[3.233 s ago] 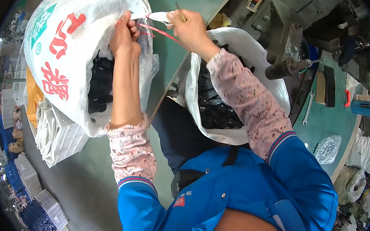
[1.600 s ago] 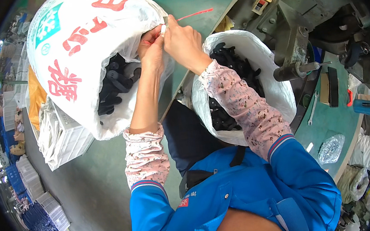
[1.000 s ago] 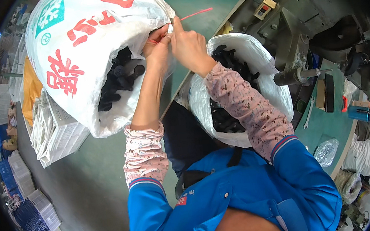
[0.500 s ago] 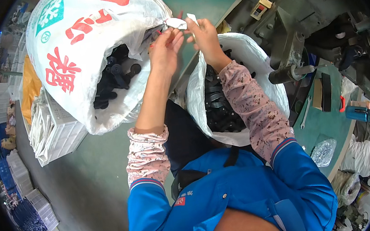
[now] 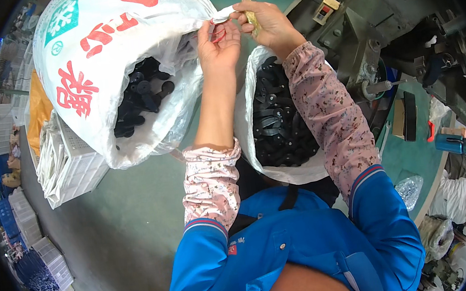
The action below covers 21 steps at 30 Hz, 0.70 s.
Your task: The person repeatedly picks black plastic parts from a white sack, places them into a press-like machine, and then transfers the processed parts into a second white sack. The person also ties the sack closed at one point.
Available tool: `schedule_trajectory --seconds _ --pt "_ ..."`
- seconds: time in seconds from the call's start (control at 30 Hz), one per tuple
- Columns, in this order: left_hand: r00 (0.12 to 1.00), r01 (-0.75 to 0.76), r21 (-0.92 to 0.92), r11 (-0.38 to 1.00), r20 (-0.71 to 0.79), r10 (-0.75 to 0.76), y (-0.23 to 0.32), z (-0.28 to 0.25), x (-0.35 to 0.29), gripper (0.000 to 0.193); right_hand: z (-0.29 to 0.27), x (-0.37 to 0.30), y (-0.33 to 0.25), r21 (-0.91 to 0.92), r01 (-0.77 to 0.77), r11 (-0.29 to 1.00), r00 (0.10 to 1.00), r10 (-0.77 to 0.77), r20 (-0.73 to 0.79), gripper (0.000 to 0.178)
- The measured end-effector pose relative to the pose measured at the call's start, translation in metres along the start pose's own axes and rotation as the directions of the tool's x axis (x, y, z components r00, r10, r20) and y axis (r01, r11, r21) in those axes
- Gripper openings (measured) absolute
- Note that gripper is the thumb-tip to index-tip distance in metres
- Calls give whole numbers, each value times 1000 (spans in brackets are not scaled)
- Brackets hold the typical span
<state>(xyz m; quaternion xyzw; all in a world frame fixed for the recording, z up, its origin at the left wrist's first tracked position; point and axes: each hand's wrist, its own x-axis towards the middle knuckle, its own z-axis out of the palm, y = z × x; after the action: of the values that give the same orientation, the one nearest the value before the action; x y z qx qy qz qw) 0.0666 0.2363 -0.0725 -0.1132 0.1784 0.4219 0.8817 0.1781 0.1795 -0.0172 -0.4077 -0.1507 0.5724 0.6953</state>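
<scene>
A large white woven sack (image 5: 90, 32) with red and green print lies on its side at the upper left, its torn opening showing dark plastic parts (image 5: 142, 95). At its gathered corner (image 5: 224, 14), my left hand (image 5: 220, 50) is palm up, its curled fingers against thin red string (image 5: 221, 35). My right hand (image 5: 268, 23) pinches the end of that white corner. The same hand grips a thin knife (image 5: 253, 21) with a yellowish handle, the blade pointing up. Below my right forearm stands a white sack (image 5: 248, 127) with many black parts (image 5: 276, 121).
A greasy metal machine (image 5: 384, 16) with a switch box (image 5: 326, 9) occupies the right. On the green bench are a wrench (image 5: 384, 140), a blue object (image 5: 452, 143) and a clear plastic bag (image 5: 410, 190). White crates (image 5: 78, 161) stand to the left.
Both hands have moved right, the right one also upward, drawing the sack's corner with them. The knife has turned so its yellowish handle shows. Red string now shows across my left fingers.
</scene>
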Motion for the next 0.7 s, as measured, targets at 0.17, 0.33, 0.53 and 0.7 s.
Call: schedule_trajectory --seconds 0.17,0.33,0.53,0.7 --pt "994 3 -17 1000 -107 -4 3 -2 5 17 1 6 -7 -141 66 988 997 -59 48 17" --pt "990 136 66 988 -47 -133 13 -19 -6 13 -20 17 0 -98 29 995 999 -25 41 20" --pt "993 -69 557 828 116 5 23 -31 -51 6 -29 9 17 7 70 998 998 -70 -5 23" --pt "936 -259 824 504 343 -80 17 -37 -141 9 -66 7 46 151 31 988 999 -27 -32 26"
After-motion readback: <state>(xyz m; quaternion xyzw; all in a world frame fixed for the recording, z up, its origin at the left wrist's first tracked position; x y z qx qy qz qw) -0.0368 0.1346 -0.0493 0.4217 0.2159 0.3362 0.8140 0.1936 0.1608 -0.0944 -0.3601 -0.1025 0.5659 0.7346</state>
